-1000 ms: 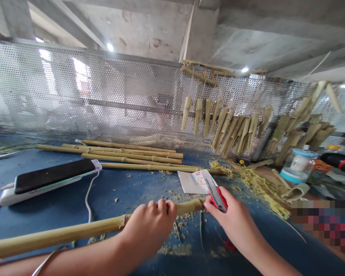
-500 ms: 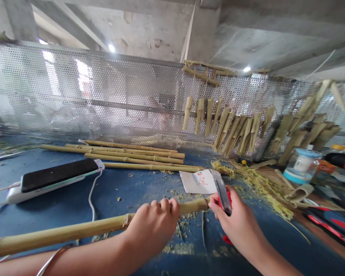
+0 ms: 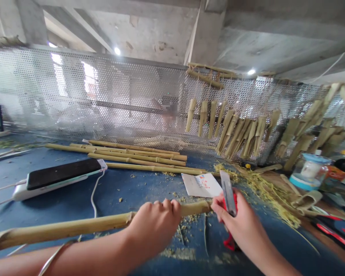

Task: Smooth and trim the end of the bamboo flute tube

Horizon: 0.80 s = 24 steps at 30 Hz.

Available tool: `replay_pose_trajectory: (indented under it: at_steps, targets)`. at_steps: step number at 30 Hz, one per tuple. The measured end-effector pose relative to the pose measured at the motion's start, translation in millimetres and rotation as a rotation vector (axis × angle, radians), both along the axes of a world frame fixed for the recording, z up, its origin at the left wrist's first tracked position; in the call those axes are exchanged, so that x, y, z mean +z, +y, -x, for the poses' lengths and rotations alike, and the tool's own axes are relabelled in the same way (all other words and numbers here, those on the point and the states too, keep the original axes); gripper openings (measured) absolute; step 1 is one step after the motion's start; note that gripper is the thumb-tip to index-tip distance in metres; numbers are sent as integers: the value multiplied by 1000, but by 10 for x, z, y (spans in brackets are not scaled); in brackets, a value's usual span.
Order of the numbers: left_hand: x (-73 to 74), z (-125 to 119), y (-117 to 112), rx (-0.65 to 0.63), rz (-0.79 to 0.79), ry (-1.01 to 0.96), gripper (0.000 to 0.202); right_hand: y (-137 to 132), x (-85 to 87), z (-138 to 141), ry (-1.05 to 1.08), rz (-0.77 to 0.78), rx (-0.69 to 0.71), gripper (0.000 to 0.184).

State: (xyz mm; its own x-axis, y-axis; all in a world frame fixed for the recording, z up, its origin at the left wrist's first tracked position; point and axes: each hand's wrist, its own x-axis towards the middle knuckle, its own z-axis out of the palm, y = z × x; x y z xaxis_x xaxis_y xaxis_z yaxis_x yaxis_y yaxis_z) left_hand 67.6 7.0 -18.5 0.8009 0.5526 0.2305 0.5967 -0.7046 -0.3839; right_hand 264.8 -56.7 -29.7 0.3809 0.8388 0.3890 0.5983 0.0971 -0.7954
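Note:
My left hand (image 3: 156, 226) is wrapped around a long bamboo pole (image 3: 74, 226), which runs from the lower left across the blue table. My right hand (image 3: 235, 222) grips a red utility knife (image 3: 228, 199) with its grey metal blade pointing up. Its fingers sit at the pole's far end. A bangle circles my left wrist (image 3: 57, 257). The lower part of the knife's red handle shows below my right hand.
Several bamboo poles (image 3: 138, 157) lie at the back of the blue table (image 3: 109, 195), with yellow shavings (image 3: 264, 195) to the right. There are a white paper (image 3: 201, 185), a corded black-and-white device (image 3: 57, 180), a jar (image 3: 310, 172), and bamboo pieces hanging on perforated metal mesh (image 3: 103, 92).
The knife blade has swung more upright, and my right hand has shifted slightly right. My left hand still holds the pole. The view has drifted, and a blurred person now shows behind the mesh.

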Motion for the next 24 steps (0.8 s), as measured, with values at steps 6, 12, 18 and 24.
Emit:
replay_pose_trajectory:
  at_steps: [6,12,18,24]
  targets:
    - [26,28,45,59,170,-27,30,102,-52,-177,108,31,-11,33]
    - [49,52,99,93,312,-47,35,108,-131,-228,41,214,46,38]
    - [27,58,178,129,367,-77,41,62,-105,-242,-37,408,92,52]
    - [45,44,200,135,312,-43,33,-20,-48,-256,-173,445,173,50]
